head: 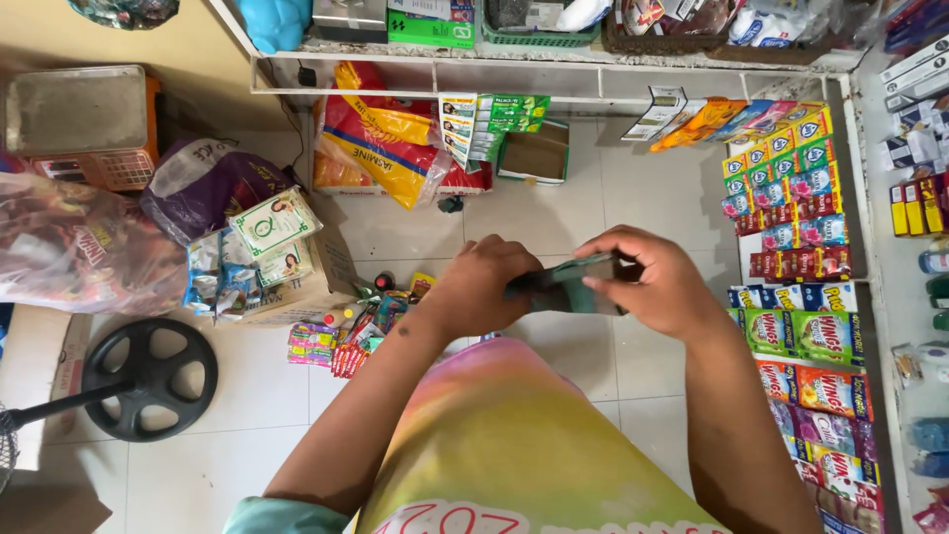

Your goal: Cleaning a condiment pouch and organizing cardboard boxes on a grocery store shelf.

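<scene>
My left hand and my right hand meet in front of my body over the tiled floor. Both grip a small dark green, flat object, perhaps a wallet or folded notes; I cannot tell which. The left fingers curl around its left end. My right thumb and fingers pinch its right end from above. My yellow-pink shirt fills the lower middle of the view.
A black fan base stands at the lower left. A cardboard box with sachets and small items sits beside it. Rice sacks lie under a white shelf. Racks of colourful packets line the right side.
</scene>
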